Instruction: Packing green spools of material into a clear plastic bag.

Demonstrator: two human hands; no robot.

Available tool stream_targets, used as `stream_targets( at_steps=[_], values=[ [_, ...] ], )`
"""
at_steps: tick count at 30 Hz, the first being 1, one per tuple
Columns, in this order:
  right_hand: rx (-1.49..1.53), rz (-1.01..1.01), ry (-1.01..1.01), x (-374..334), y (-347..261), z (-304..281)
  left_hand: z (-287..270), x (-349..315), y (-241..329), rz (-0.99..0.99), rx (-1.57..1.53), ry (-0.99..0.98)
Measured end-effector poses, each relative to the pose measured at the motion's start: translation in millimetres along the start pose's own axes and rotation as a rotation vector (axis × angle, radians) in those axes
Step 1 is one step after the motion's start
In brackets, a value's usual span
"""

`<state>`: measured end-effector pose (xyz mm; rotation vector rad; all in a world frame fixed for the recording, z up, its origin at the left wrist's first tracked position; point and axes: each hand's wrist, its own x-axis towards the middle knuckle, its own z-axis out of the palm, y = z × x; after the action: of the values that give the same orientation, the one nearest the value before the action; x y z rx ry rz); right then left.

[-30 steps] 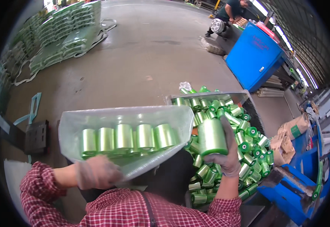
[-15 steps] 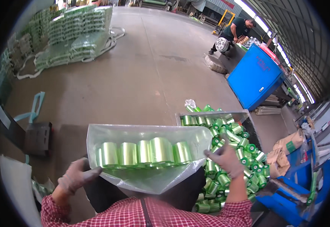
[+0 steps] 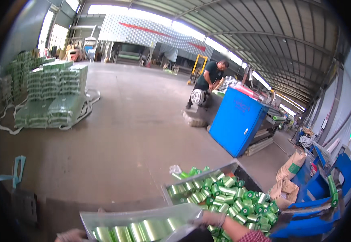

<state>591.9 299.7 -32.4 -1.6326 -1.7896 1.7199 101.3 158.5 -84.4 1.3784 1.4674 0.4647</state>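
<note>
A clear plastic bag (image 3: 143, 213) lies low in front of me, cut off by the lower edge of the picture. Inside it stands a row of shiny green film rolls (image 3: 153, 230). My right hand (image 3: 211, 219), in a thin greyish glove, is closed on the bag's right end, its fingertips somewhat blurred. At the bag's left side is my left hand (image 3: 71, 235), gloved too; its fingers are mostly out of the picture. To the right of the bag, a large heap of loose green film rolls (image 3: 228, 193) fills and spills around a grey metal-edged bin (image 3: 240, 165).
A blue cabinet (image 3: 238, 121) stands ahead on the right, with another person (image 3: 211, 76) bent over work behind it. Paper sacks (image 3: 290, 165) and blue machine parts (image 3: 312, 222) are at the right. Stacked green bundles (image 3: 58, 97) sit far left.
The view has tilted up, so the bag and both hands sit lower in the picture. More of the roof and far wall shows. The rolls remain in the bag.
</note>
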Motion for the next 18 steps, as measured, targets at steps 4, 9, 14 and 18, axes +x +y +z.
stream_targets(
  at_steps=[4, 9, 14, 18],
  values=[
    [0.075, -0.252, 0.352, 6.4, 29.6, -19.0, 11.9, 3.8, 34.1, -0.200, -0.405, 0.226],
    [0.065, -0.091, 0.243, -1.1, -7.8, -37.7, -33.7, -20.7, 89.6, -0.232, -0.155, 0.186],
    [-0.488, -0.562, -0.277, 93.1, 80.6, -92.2, -36.8, 26.0, 2.6, -0.220, -0.568, -0.012],
    [-0.252, -0.310, -0.317, 126.2, 131.3, -36.8, 3.6, 48.8, -14.1, -0.373, -0.515, -0.151]
  ],
)
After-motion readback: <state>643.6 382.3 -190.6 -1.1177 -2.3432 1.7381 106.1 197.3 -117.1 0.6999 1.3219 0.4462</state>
